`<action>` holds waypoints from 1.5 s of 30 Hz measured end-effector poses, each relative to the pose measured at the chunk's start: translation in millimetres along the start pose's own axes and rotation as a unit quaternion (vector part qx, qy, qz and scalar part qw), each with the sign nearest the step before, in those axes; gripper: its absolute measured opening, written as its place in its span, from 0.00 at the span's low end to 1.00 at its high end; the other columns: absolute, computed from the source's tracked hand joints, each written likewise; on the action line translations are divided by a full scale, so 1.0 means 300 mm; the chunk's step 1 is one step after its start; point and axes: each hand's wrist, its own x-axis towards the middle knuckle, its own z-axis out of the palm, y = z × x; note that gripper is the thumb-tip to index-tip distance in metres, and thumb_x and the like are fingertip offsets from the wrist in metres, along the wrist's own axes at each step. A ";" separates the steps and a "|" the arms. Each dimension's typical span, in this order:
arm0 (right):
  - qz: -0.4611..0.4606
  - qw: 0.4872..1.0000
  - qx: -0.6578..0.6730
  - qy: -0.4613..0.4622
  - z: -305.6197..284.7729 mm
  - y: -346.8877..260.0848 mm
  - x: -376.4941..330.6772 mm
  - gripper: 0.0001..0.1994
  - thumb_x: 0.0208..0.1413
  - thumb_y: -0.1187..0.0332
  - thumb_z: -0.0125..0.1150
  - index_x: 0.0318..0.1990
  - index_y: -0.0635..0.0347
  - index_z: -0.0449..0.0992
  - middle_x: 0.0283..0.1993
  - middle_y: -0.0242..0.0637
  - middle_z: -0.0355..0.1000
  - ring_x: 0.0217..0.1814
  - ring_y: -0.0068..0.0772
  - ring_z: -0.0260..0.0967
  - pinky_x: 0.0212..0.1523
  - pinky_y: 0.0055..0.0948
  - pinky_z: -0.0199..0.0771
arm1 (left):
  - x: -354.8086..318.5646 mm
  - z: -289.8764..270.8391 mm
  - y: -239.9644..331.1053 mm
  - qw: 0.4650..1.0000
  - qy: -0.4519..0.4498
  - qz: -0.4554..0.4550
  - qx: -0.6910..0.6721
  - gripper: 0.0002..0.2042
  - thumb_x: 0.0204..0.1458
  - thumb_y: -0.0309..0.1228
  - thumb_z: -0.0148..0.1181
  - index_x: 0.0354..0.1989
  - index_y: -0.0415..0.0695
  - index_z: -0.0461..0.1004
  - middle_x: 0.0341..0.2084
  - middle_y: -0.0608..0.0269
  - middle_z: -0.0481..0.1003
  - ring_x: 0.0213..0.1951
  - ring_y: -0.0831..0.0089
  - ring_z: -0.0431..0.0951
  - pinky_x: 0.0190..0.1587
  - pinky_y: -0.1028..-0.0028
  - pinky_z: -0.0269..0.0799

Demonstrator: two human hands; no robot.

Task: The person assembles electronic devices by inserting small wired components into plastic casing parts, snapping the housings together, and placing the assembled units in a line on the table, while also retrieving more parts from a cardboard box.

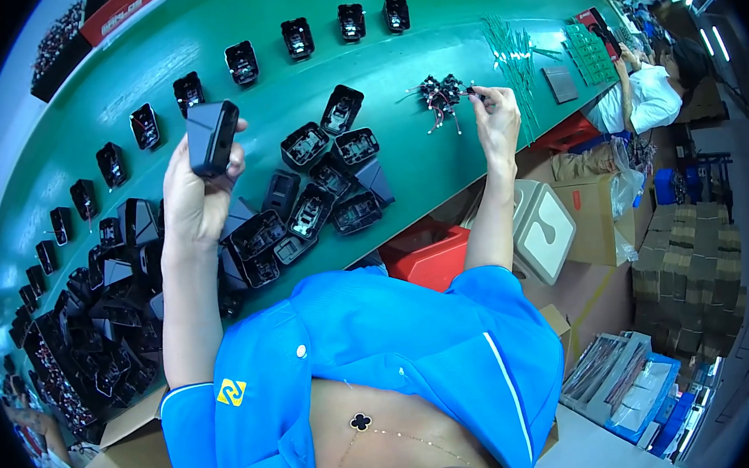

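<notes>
Black case [214, 139] held in left hand [190, 196] over green table [426, 164], left of loose open cases [309, 211]. Right hand [497, 119] narrowed at right edge of wire pile [441, 94]; can't tell if gripping a piece.

In left hand [194, 204]: one black housing [214, 139]. Far row, between the hands: four open housings [297, 39]. At right hand [497, 119]: one wired-part cluster [440, 95]. Right of it: one dark pad [560, 84].
</notes>
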 end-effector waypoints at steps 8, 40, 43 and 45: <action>-0.112 0.993 0.046 -0.010 -0.011 -0.053 0.099 0.08 0.50 0.75 0.66 0.38 0.59 0.81 0.38 0.34 0.71 0.34 0.31 0.72 0.38 0.29 0.74 | -0.030 0.007 -0.061 0.998 0.046 -0.030 -0.043 0.19 0.66 0.32 0.46 0.60 0.32 0.63 0.47 0.45 0.73 0.30 0.74 0.72 0.26 0.80 0.66; -0.250 0.900 0.317 -0.168 0.107 -0.755 -0.234 0.08 0.48 0.78 0.67 0.34 0.53 0.81 0.52 0.42 0.77 0.59 0.37 0.69 0.69 0.43 0.47 | -0.083 0.068 -0.090 0.949 -0.126 -0.056 -0.283 0.19 0.66 0.32 0.45 0.66 0.46 0.60 0.56 0.49 0.64 0.55 0.64 0.68 0.58 0.66 0.67; -0.245 0.918 0.268 -0.158 0.110 -0.747 -0.242 0.08 0.45 0.77 0.69 0.31 0.51 0.82 0.54 0.37 0.75 0.63 0.35 0.64 0.70 0.42 0.40 | -0.094 0.072 -0.089 0.970 -0.103 -0.028 -0.220 0.20 0.66 0.30 0.46 0.66 0.46 0.59 0.56 0.49 0.63 0.57 0.67 0.65 0.61 0.67 0.63; -0.228 0.925 0.267 -0.143 0.122 -0.744 -0.251 0.08 0.45 0.77 0.69 0.31 0.51 0.82 0.56 0.37 0.73 0.64 0.36 0.62 0.70 0.42 0.40 | -0.103 0.080 -0.091 0.978 -0.097 -0.024 -0.184 0.21 0.65 0.28 0.47 0.66 0.46 0.59 0.57 0.49 0.63 0.57 0.67 0.66 0.61 0.67 0.64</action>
